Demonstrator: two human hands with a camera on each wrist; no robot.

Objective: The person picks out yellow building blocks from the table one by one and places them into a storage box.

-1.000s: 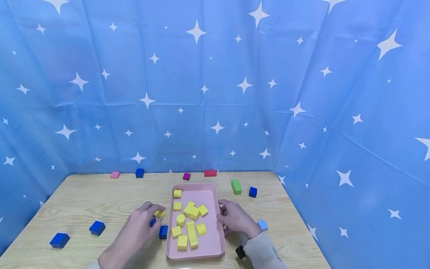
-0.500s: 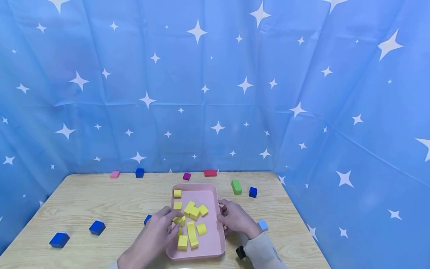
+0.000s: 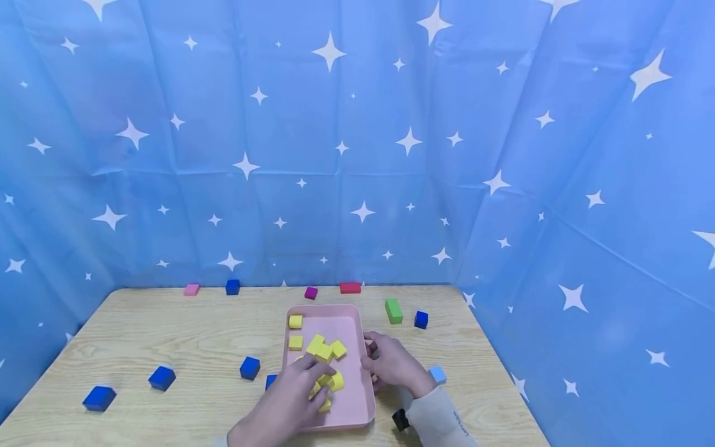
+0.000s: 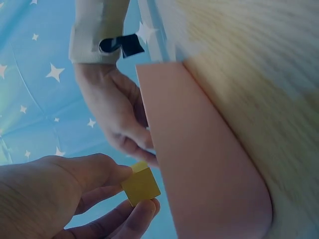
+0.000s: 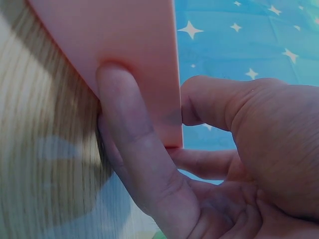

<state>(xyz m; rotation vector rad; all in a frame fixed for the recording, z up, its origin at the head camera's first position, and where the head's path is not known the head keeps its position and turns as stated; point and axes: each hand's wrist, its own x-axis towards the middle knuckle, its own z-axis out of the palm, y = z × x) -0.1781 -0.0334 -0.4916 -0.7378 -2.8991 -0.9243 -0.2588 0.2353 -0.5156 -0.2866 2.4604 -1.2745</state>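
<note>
My left hand (image 3: 282, 397) is over the near left part of a pink tray (image 3: 354, 400). Between its thumb and fingers it pinches a small yellow block (image 4: 142, 186), seen in the left wrist view just past the tray's rim. Several yellow blocks (image 3: 337, 349) lie inside the tray, some hidden under my left hand. With my right hand (image 3: 393, 365) I grip the tray's right side. In the right wrist view the thumb sits at the rim while a finger (image 5: 129, 109) lies along the outer wall.
Blue blocks (image 3: 162, 379) lie on the wooden table (image 3: 184, 329) left of the tray. Pink (image 3: 192, 290), magenta (image 3: 311, 293) and red (image 3: 350, 288) blocks line the far edge. To the right are a green block (image 3: 393, 311) and a light blue block (image 3: 437, 375). A starry curtain (image 3: 357, 155) stands behind.
My left hand has moved right from beside the tray to over it, carrying the yellow block. Blue blocks it covered now show. My right hand stays at the tray's side.
</note>
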